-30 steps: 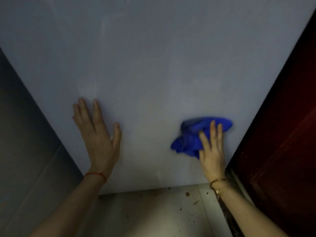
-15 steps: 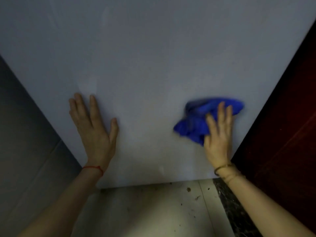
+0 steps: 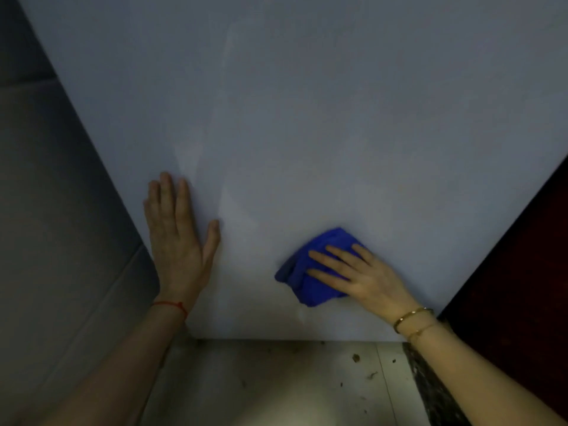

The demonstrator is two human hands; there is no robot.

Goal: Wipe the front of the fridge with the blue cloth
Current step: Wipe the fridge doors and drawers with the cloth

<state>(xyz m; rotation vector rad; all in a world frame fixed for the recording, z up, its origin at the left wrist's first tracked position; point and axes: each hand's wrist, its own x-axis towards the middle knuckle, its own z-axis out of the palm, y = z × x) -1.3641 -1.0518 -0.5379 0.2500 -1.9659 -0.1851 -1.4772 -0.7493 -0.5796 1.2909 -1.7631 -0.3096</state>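
Note:
The pale grey-blue fridge front [image 3: 307, 118] fills most of the head view, running down to the floor. A crumpled blue cloth [image 3: 310, 272] lies pressed against its lower part, right of centre. My right hand [image 3: 359, 278] covers the cloth's right side, fingers spread and pointing left, palm pushing it onto the door. My left hand [image 3: 175, 238] lies flat on the door near its left edge, fingers up and apart, holding nothing.
A grey tiled wall [image 3: 61, 241] borders the fridge on the left. A dark red panel [image 3: 522, 272] stands at the right. Below the door is a light tiled floor [image 3: 276, 388] with small bits of debris and a dark strip at its right.
My right hand has swept the cloth leftward and down from near the fridge's right edge, and its fingers now point left instead of up. My left hand stays flat in place.

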